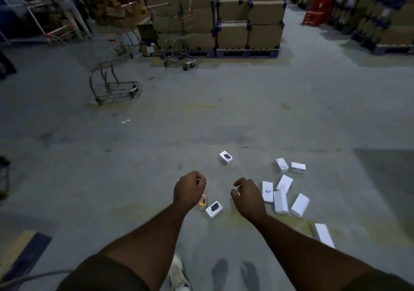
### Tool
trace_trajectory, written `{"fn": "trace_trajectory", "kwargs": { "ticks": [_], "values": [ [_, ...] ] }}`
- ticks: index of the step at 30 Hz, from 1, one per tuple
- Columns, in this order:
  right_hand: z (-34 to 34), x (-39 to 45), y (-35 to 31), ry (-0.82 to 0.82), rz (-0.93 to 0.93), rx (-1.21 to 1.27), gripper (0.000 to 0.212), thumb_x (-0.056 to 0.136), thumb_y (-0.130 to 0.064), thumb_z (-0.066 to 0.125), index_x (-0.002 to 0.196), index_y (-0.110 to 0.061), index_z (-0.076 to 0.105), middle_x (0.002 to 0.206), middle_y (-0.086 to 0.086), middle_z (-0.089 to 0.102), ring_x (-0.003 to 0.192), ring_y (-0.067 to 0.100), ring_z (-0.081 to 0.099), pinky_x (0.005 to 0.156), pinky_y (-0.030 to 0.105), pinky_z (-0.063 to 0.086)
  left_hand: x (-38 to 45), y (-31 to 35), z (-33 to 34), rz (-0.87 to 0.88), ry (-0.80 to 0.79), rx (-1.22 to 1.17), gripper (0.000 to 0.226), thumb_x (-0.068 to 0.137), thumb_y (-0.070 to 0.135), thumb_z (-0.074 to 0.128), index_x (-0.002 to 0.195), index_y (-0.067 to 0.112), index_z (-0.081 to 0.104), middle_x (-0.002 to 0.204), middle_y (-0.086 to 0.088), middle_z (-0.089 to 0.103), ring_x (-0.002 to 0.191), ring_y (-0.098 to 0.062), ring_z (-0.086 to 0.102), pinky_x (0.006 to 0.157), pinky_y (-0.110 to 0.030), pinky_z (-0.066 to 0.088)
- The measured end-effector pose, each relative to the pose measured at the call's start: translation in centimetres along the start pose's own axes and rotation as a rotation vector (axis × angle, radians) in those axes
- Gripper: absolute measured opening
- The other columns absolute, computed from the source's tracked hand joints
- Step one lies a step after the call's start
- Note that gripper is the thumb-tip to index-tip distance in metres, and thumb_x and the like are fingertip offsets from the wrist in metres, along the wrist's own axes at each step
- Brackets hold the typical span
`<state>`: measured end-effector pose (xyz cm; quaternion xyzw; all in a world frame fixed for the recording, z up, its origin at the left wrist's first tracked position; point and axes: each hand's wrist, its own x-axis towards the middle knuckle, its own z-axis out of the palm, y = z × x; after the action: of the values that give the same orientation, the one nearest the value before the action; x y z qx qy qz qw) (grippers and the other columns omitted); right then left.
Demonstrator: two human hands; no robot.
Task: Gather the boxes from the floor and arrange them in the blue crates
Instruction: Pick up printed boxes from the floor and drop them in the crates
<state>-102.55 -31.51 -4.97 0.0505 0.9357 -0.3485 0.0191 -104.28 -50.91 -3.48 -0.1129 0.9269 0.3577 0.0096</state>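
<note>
Both hands hover above the floor, left hand loosely curled and empty, right hand half open, holding nothing. White boxes lie scattered to the right. No blue crate is visible; scooping several boxes together risks drops.

- A small white box with a dark picture lies alone on the grey floor, far from the others.
- Another white box with a dark picture lies tilted, just beside a little yellow box.
- Two white boxes lie close together at the back.
- Four white boxes lie in a messy bunch; one has blue letters.
- One long white box lies apart, nearest the bottom right.
</note>
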Motion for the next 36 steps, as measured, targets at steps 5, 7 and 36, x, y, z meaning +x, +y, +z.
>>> {"fn": "trace_trajectory", "kwargs": {
  "ticks": [5, 7, 36],
  "values": [
    [3.8, 6.2, -3.2, 0.012, 0.066, -0.019, 0.023, 0.090, -0.026, 0.058, 0.112, -0.018, 0.062, 0.105, 0.005, 0.058, 0.103, 0.021, 0.059, 0.086, 0.033, 0.047, 8.6, -2.6, -1.6, 0.025, -0.057, -0.005, 0.019, 0.084, 0.042, 0.054, 0.079, 0.027, 0.065, 0.074, 0.008, 0.072, 0.071, -0.018, 0.070, 0.073, -0.036, 0.058],
    [5.4, 8.4, -5.0, 0.010, 0.107, -0.035, 0.024, 0.090, -0.026, 0.058, 0.112, -0.019, 0.061, 0.106, 0.005, 0.058, 0.104, 0.022, 0.058, 0.086, 0.033, 0.046, 11.9, -3.9, -2.7, 0.036, -0.083, -0.008, 0.019, 0.084, 0.041, 0.054, 0.079, 0.026, 0.065, 0.073, 0.007, 0.072, 0.071, -0.019, 0.071, 0.072, -0.037, 0.058],
    [20.5, 48.6, -18.3, 0.077, 0.395, 0.217, 0.020, 0.087, -0.021, 0.059, 0.106, -0.016, 0.062, 0.101, 0.008, 0.064, 0.101, 0.025, 0.060, 0.083, 0.033, 0.047, 60.0, -6.9, -8.4, 0.149, -0.331, 0.283, 0.018, 0.090, 0.039, 0.058, 0.080, 0.025, 0.065, 0.072, 0.010, 0.070, 0.067, -0.013, 0.069, 0.073, -0.035, 0.058]
  ]
}}
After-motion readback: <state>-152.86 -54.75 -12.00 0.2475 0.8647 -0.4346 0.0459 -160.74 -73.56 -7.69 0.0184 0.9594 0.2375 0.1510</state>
